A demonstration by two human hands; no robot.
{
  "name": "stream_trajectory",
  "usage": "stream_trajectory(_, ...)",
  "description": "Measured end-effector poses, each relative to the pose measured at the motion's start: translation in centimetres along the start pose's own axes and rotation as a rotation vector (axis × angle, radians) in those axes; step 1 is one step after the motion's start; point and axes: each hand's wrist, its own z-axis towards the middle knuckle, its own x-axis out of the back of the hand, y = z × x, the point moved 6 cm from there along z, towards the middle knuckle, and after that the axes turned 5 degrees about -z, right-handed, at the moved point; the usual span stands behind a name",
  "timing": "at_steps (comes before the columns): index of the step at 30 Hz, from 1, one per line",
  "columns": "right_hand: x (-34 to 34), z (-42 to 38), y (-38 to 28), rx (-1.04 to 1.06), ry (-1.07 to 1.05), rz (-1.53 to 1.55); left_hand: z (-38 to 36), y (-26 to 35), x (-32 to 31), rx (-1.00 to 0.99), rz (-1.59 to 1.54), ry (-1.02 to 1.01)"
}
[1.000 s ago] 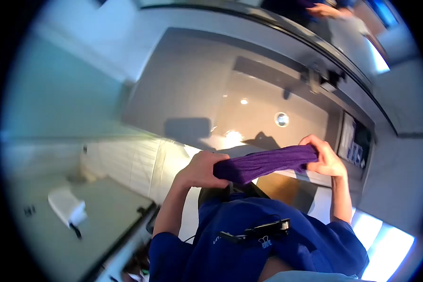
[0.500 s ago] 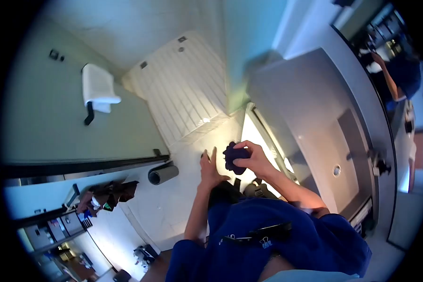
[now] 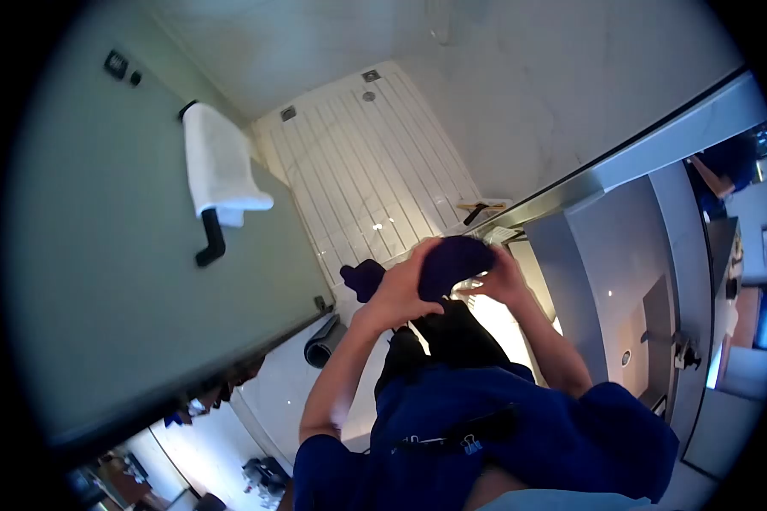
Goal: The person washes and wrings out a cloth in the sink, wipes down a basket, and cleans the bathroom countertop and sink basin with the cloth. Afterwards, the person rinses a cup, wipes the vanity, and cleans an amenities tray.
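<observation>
A dark purple cloth (image 3: pixel 453 268) is spread between my two hands, in front of my body. My left hand (image 3: pixel 394 294) grips its left side, and a loose end of dark cloth (image 3: pixel 363 279) sticks out beyond the fingers to the left. On the right, my right hand (image 3: pixel 501 279) is at the cloth's other edge with its fingers curled; part of them is hidden behind the cloth.
A glass door (image 3: pixel 136 255) with a white towel (image 3: pixel 217 162) on its black handle stands at the left. Ahead lies a grooved shower floor (image 3: pixel 375 170) with a squeegee (image 3: pixel 477 211). A rolled grey mat (image 3: pixel 322 342) is at lower left, a basin (image 3: pixel 614 255) at right.
The dark cloth, bunched in my right hand before, is now opened out between both hands. My left hand has taken hold of it. The view has shifted toward the shower and glass door.
</observation>
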Motion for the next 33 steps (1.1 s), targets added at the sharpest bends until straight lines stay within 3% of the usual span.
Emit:
stream_trajectory(1,1.2,2.5,2.8,-0.102,-0.025,-0.017,1.5,1.0,-0.5,-0.141,0.169,-0.090)
stream_trajectory(5,-5.0,8.7,6.0,-0.176,-0.189,0.100,4.8,0.4,-3.4,-0.453,0.403,-0.497)
stream_trajectory(8,-11.4,12.3,3.4,-0.197,-0.427,0.275,7.5,1.9,-2.9,-0.466,0.261,-0.668)
stream_trajectory(9,-13.2,13.5,1.3,-0.072,-0.539,0.245,8.9,2.4,-2.0,-0.451,0.276,-0.672)
stream_trajectory(10,-14.7,14.1,-0.5,0.045,-0.638,0.222,10.2,3.3,-0.5,-0.487,0.175,-0.560)
stream_trajectory(13,-14.9,17.0,-7.1,0.142,-0.548,0.508,13.6,4.1,6.8,-0.495,0.051,-0.039)
stream_trajectory(15,-15.7,17.1,-13.8,0.428,-0.301,0.199,15.6,-0.2,10.7,-0.352,-0.596,0.422)
stream_trajectory(18,-19.8,15.5,-21.2,0.899,-0.091,-0.640,21.1,-5.3,10.4,-0.179,-1.587,0.546)
stream_trajectory(19,-21.4,15.1,-22.5,1.095,-0.070,-0.944,22.8,-6.5,9.8,-0.121,-1.694,0.472)
stream_trajectory(20,-22.2,15.1,-22.7,1.067,-0.083,-0.902,24.0,-6.4,9.7,-0.050,-1.746,0.413)
stream_trajectory(21,-23.5,14.9,-23.7,1.367,-0.009,-1.132,25.4,-6.0,9.9,0.020,-1.796,0.349)
stream_trajectory(24,-24.4,16.4,-24.2,1.334,0.036,-1.175,28.8,-5.7,10.5,0.237,-1.677,0.075)
stream_trajectory(25,-23.1,17.5,-24.6,1.247,0.129,-0.971,29.7,-6.4,11.2,0.251,-1.587,0.007)
stream_trajectory(27,-22.5,19.6,-25.7,1.048,0.287,-0.463,31.5,-7.3,13.9,0.211,-1.227,0.103)
stream_trajectory(28,-21.6,21.2,-25.7,0.875,0.321,-0.205,32.1,-8.1,16.1,0.022,-0.860,0.195)
stream_trajectory(29,-20.5,22.7,-25.3,0.693,0.351,0.044,32.5,-7.8,18.0,0.019,-0.873,0.201)
stream_trajectory(31,-20.6,26.3,-23.0,0.291,0.300,0.282,33.1,-3.2,22.8,-0.631,-0.059,0.236)
stream_trajectory(32,-20.9,27.8,-22.3,0.291,0.247,0.210,33.9,-2.3,23.8,-0.848,-0.208,0.182)
stream_trajectory(33,-21.0,28.9,-22.2,0.299,0.257,0.198,34.4,-2.3,25.0,-0.890,-0.073,0.152)
